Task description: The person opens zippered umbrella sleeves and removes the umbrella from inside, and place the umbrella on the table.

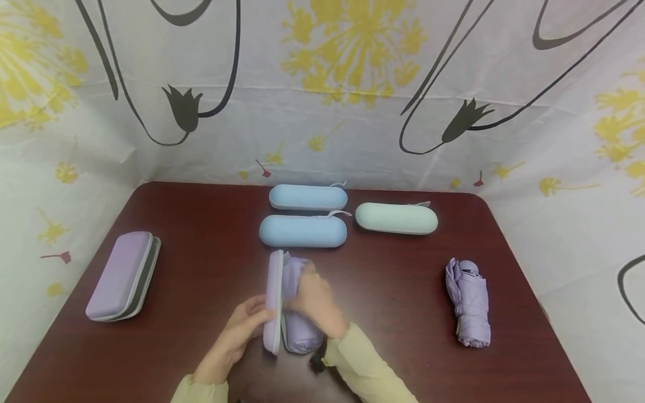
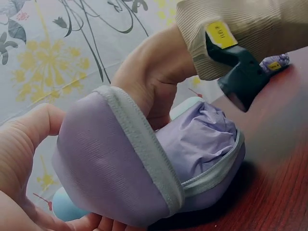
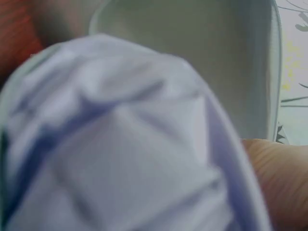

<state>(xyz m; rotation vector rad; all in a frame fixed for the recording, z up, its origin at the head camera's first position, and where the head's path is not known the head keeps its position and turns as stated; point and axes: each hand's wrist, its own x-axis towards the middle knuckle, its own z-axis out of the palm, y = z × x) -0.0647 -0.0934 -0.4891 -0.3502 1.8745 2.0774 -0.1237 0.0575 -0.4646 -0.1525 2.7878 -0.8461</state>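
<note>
A lilac zip case (image 1: 272, 313) stands open at the front middle of the table, its lid raised on the left. My left hand (image 1: 243, 324) holds that lid, thumb on its near side. In the other half lies a folded lilac umbrella (image 1: 304, 333), its crumpled fabric bulging above the zip edge in the left wrist view. My right hand (image 1: 321, 302) grips the umbrella from above, with the thumb toward the lid. The right wrist view shows the umbrella fabric (image 3: 130, 159) close up against the grey lining (image 3: 192, 57). Part of the umbrella is hidden under the right hand.
Two blue cases (image 1: 303, 231) lie behind the hands, one beyond the other. A mint green case (image 1: 396, 218) is to their right. Another lilac case (image 1: 121, 277) rests at the left edge, and a second folded lilac umbrella (image 1: 471, 305) on the right. Patterned cloth hangs behind the table.
</note>
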